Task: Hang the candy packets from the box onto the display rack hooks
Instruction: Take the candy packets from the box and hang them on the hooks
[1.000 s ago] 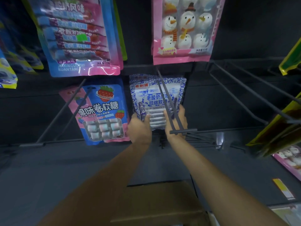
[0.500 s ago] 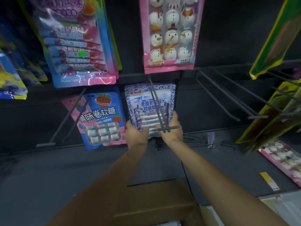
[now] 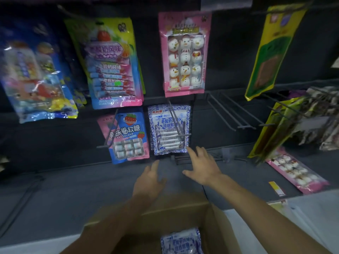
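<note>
Far left, a blue bag [image 3: 36,79] hangs w/ its btm edge well above the dark shelf [image 3: 82,189]. Next, the strawberry pack [image 3: 129,136] hangs just beside the blue-white packet [image 3: 169,129], w/ a thin gap btw their edges. Your left hand [image 3: 148,180] is below that gap, fingers spread, holding nothing, clear of both packs. The blue-white packet is on its hook [image 3: 174,116], whose front bar crosses the pkt's face. Your right hand [image 3: 203,165] is spread wide too, and empty. Its fingertips [image 3: 189,150] sit at the pkt's btm right corner, can't tell if they touch. Right of that, bare hooks [image 3: 238,114] jut out w/ open room around them. Yellow packs [image 3: 275,129] crowd the right edge. Below your arms the box [image 3: 216,222] is open, w/ a spare packet [image 3: 181,241] inside.
</note>
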A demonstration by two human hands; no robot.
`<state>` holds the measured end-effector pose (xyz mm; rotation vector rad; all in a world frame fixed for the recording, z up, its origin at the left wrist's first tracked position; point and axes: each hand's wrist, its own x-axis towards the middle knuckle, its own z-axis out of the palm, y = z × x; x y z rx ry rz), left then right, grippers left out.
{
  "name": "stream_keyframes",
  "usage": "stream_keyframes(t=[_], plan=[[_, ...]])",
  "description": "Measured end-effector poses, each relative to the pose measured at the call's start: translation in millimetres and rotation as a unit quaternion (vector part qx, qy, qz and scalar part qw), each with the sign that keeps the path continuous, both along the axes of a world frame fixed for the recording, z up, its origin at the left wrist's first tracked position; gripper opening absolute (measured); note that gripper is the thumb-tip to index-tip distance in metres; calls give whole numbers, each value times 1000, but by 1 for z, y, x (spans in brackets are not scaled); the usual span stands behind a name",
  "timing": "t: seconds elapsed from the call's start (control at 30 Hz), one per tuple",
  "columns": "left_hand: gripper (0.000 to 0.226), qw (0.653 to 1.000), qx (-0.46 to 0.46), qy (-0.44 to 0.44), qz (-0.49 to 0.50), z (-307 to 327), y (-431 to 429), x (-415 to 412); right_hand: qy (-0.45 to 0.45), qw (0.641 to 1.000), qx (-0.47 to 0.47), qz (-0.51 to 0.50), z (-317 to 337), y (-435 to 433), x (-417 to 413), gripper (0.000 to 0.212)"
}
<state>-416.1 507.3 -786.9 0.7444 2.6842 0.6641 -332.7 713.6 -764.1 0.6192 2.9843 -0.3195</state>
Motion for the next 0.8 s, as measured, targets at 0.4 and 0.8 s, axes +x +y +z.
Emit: stream_keyframes(t=[0.4,0.8], plan=[[109,945,-229,122,-201,57,-129,79,-33,997,-17,75,30,-85,111,105],[71,940,-223,168,-196,6,-253,96,-161,977,-1,143,-23,-145,179,82]])
